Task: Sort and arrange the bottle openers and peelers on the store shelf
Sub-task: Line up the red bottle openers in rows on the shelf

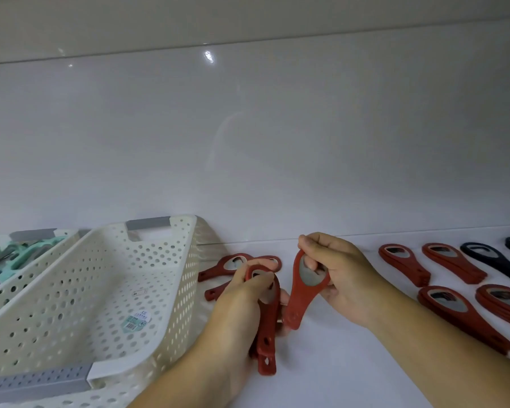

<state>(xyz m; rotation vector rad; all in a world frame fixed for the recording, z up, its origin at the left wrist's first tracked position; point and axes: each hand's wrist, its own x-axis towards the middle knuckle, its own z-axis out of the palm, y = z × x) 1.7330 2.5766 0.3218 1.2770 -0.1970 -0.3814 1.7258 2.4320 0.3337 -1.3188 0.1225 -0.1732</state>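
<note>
My left hand point(236, 307) grips a small stack of red bottle openers point(267, 346), handles pointing toward me. My right hand point(345, 275) pinches the head of a single red bottle opener point(299, 298), which hangs tilted beside the stack. Two more red openers point(218, 269) lie on the white shelf point(336, 363) behind my left hand. To the right, red opener stacks point(404, 265) point(454, 262) point(462, 316) point(504, 307) lie in rows, with dark blue openers point(495, 260) at the far right.
An empty cream perforated basket point(171, 290) with grey handles stands at the left, close to my left hand. Beside it, a second basket point(0, 293) holds teal peelers point(21, 254). The shelf's white back wall rises behind everything.
</note>
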